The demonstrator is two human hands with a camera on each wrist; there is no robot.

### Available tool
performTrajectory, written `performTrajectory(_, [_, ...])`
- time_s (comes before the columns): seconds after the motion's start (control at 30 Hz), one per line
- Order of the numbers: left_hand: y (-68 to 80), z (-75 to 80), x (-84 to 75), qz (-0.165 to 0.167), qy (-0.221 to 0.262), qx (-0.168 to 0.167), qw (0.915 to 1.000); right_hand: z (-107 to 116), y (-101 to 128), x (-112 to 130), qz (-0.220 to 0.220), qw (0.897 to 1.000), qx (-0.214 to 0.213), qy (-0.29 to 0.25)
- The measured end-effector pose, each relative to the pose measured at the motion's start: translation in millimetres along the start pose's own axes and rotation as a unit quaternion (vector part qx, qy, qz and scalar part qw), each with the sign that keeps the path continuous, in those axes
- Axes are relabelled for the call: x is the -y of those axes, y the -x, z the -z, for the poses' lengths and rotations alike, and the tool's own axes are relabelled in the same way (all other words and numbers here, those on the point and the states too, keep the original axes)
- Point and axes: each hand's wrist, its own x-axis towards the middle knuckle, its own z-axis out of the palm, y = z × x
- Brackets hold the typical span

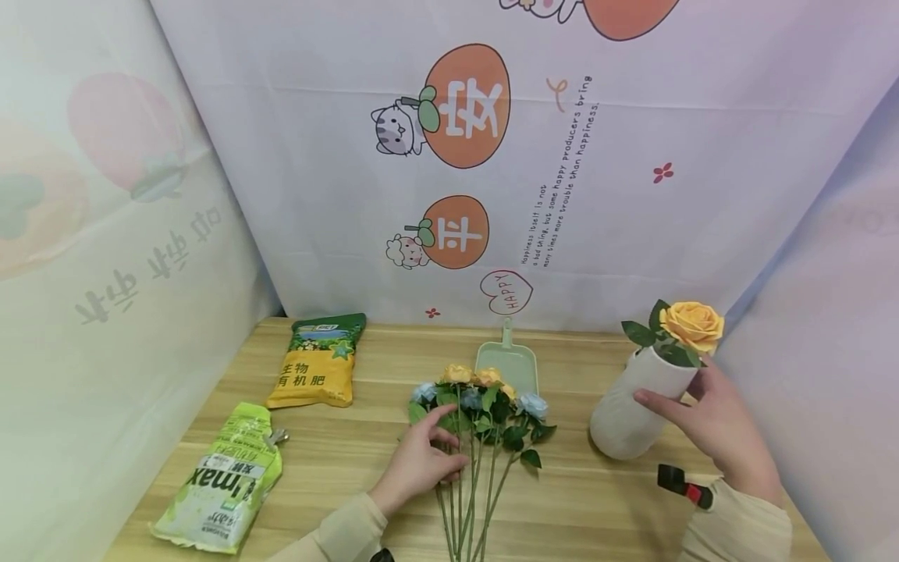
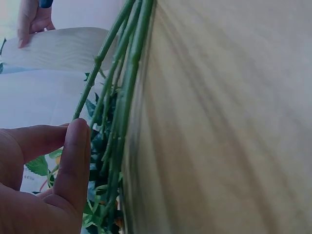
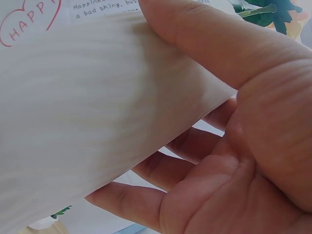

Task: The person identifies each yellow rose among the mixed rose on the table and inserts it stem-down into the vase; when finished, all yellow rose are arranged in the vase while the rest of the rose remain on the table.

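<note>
A bunch of artificial flowers (image 1: 485,402), yellow and light blue roses on long green stems, lies on the table. At its left side my left hand (image 1: 421,457) pinches a stem (image 2: 90,83) between thumb and finger. Which bloom that stem bears is hard to tell. To the right, my right hand (image 1: 723,425) grips a white vase (image 1: 628,410) near its mouth, thumb in front and fingers behind. The vase leans to the right, and a yellow rose (image 1: 691,326) with dark leaves stands in it. In the right wrist view the fingers curve along the vase wall (image 3: 97,112).
A pale green dustpan (image 1: 509,355) lies behind the bunch. On the left are a yellow and green fertilizer bag (image 1: 316,367) and a lime green bag (image 1: 225,484) with a metal clip (image 1: 277,437). Printed white cloth (image 1: 337,195) hangs around the wooden table (image 1: 330,453).
</note>
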Motion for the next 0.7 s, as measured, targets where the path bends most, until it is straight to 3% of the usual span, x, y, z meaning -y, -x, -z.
performTrajectory(0.4, [-4.1, 12.5, -24.4, -0.047, 0.002, -0.023, 0.9986, 0.3, 0.5, -1.1, -0.010, 1.000, 0.009, -0.007])
performTrajectory(0.7, [-17.4, 27.0, -70.9, -0.098, -0.006, -0.034, 0.9945, 0.6, 1.5, 1.4, -0.004, 1.000, 0.008, -0.011])
